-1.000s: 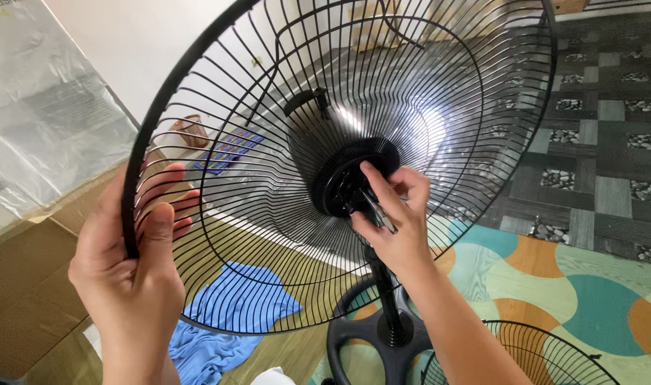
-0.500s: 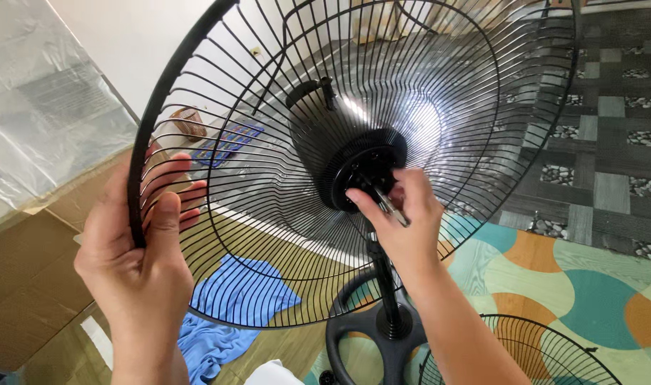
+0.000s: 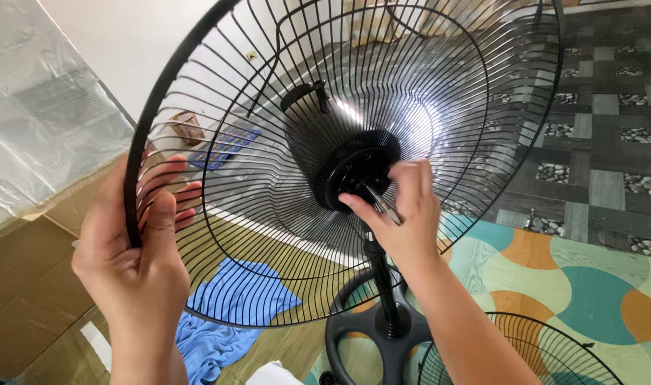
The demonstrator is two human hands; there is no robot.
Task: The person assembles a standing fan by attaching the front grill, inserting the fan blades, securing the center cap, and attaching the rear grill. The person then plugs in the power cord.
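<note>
Since half a second ago the right hand [image 3: 404, 214] has shifted slightly up and leftward against the round black plastic motor hub [image 3: 354, 171], and the black wire fan guard [image 3: 439, 93] has tipped a little; the left hand [image 3: 136, 264] has barely moved. The right fingers are pinched together around the thin metal shaft [image 3: 379, 202] that sticks out of the hub's centre. The left hand's thumb and fingers are clamped on the guard's thick black rim at its left edge, fingers behind the wires. The guard sits around the hub atop the black pole [image 3: 381, 285] rising from the black plastic base [image 3: 368, 335]. Below lie a crumpled blue cloth [image 3: 225, 321], a second wire guard [image 3: 525, 353] on the coloured mat [image 3: 596, 285], and flattened brown cardboard [image 3: 26, 285] at left.
</note>
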